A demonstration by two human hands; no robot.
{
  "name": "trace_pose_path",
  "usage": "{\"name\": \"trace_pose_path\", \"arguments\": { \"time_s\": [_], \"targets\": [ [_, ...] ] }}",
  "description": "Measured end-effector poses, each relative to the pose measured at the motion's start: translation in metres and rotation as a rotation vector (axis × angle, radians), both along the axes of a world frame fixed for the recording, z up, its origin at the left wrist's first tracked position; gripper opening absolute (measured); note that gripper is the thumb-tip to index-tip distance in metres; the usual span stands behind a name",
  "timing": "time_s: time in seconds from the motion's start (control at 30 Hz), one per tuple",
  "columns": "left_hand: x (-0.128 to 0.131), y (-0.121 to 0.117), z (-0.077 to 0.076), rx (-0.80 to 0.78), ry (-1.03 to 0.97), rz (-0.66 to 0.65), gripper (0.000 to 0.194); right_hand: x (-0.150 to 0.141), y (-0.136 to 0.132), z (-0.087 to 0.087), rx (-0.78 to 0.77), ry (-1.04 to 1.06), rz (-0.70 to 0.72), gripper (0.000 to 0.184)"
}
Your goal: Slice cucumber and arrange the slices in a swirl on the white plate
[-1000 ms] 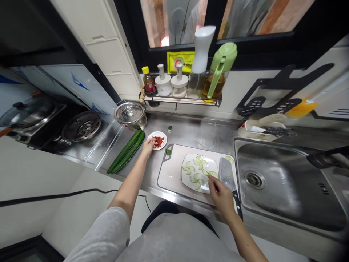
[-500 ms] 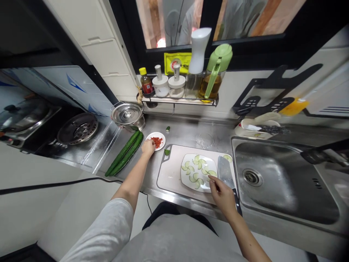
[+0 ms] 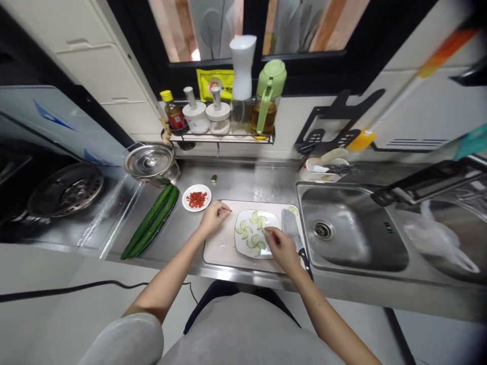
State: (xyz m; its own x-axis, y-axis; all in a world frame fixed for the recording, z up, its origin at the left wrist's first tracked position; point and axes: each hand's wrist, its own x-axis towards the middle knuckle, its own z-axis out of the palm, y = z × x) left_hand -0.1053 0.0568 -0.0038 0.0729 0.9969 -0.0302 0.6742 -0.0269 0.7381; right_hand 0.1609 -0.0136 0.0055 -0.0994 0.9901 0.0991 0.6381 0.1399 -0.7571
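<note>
My left hand [image 3: 214, 219] is over the left part of the pale cutting board [image 3: 221, 247], its thumb and fingertips pinched on a small red piece, barely visible. At the right side of a white plate [image 3: 243, 249], my right hand [image 3: 282, 247] has its fingers closed in a pinch; what they hold, if anything, is hidden. Thin cucumber slices [image 3: 257, 219] lie on the plate in pinwheel clusters. Left of the board is a small white dish [image 3: 185, 204] of chopped red bits [image 3: 197, 199]. A knife [image 3: 291, 223] lies on the board, right of the plate.
Two whole cucumbers [image 3: 152, 220] lie at the left, in front of a lidded steel pot [image 3: 150, 165]. A cucumber end [image 3: 213, 178] rests behind the board. The sink [image 3: 353, 228] is at the right. Above the counter hangs a seasoning rack [image 3: 224, 139].
My left hand has left the red bits' dish and moved right to the board, still pinched. My right hand stays by the plate. The view has shifted toward the right.
</note>
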Motion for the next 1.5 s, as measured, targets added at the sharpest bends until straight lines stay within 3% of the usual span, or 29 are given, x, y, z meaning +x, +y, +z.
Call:
{"name": "trace_pose_path", "arguments": {
  "time_s": [0.13,0.33,0.77,1.03,1.5],
  "targets": [
    [0.051,-0.028,0.009,0.042,-0.044,-0.277,0.013,-0.007,0.007,-0.001,-0.063,-0.021,0.083,0.029],
    [0.079,-0.045,-0.002,0.012,-0.049,-0.360,0.014,-0.006,0.006,-0.008,-0.116,-0.027,0.171,0.019],
    [0.093,-0.033,-0.014,0.062,-0.047,-0.255,0.012,0.007,0.039,-0.017,-0.130,-0.120,0.265,0.012],
    [0.096,-0.007,-0.041,-0.005,0.113,0.123,0.010,0.008,0.077,-0.039,-0.132,-0.361,0.222,0.015],
    [0.118,0.011,-0.042,-0.139,0.348,0.024,0.012,-0.005,0.086,-0.049,-0.169,-0.594,0.274,0.024]
  ]
}}
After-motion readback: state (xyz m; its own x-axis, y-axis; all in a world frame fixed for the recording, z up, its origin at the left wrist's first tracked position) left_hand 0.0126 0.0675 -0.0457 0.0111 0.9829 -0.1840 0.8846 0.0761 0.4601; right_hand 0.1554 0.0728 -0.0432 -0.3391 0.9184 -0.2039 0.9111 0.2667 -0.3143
